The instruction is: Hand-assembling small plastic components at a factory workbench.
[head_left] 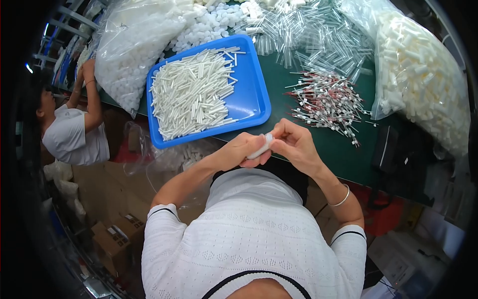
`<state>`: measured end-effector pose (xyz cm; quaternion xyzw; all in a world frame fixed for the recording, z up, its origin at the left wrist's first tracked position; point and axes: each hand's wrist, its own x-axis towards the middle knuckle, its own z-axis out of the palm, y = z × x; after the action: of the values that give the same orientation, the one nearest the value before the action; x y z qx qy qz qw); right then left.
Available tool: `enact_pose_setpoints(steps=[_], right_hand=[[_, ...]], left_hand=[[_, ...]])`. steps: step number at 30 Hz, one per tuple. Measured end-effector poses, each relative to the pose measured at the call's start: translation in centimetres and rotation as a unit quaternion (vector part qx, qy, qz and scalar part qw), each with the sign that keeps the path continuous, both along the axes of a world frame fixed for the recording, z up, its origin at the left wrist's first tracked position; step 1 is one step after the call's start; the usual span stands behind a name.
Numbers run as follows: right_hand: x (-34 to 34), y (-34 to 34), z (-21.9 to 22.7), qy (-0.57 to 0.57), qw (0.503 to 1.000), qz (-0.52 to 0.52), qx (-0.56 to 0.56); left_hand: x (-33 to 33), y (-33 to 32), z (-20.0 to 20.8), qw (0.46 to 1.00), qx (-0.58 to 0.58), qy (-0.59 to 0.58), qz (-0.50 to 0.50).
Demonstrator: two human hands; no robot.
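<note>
Near the table's front edge, my left hand is closed around a short white tube that lies tilted across its fingers. My right hand meets it at the tube's upper end, thumb and fingers pinched there. Whether a smaller part sits between the right fingertips is hidden. Just beyond my left hand stands a blue tray holding many thin white sticks. Past my right hand lies a heap of small parts with red and white wires.
Clear tubes and white round caps are piled along the back. Plastic bags bulge at left and right. A black case stands at the right edge. Another person works at far left; a cardboard box is below.
</note>
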<state>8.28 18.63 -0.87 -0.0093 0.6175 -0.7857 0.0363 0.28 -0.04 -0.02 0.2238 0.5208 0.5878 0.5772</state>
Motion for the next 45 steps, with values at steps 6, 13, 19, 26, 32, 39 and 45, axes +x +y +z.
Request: enact_pose_setpoints(steps=[6,13,19,26,32,39,45], right_hand=[[0.0,0.1,1.0,0.190,0.931,-0.087,0.301],[0.2,-1.3,0.1,0.314,0.838,-0.146,0.422],[0.6,-1.9,-0.3,0.330,0.815,-0.165,0.447],[0.7,-2.4,1.3,0.268,0.878,-0.026,0.395],[-3.1,7.1,-0.1,0.165,0.763,-0.191,0.595],[-5.3,7.1,-2.6,0.117,0.800,-0.208,0.550],[-5.2,6.4,-2.5,0.133,0.746,-0.182,0.626]], left_hand=[[0.5,1.9,-2.3,0.952,0.165,-0.234,0.108],[2.4,2.7,-2.4,0.927,0.205,-0.284,0.131],[3.4,2.0,-2.3,0.961,0.119,-0.157,0.194],[4.1,-0.6,-2.0,0.947,0.084,-0.157,0.266],[2.3,-13.3,-2.0,0.893,-0.342,0.260,0.134],[2.1,-6.8,-0.2,0.906,-0.140,0.338,0.212],[-0.5,3.4,-0.8,0.918,0.014,0.319,0.237]])
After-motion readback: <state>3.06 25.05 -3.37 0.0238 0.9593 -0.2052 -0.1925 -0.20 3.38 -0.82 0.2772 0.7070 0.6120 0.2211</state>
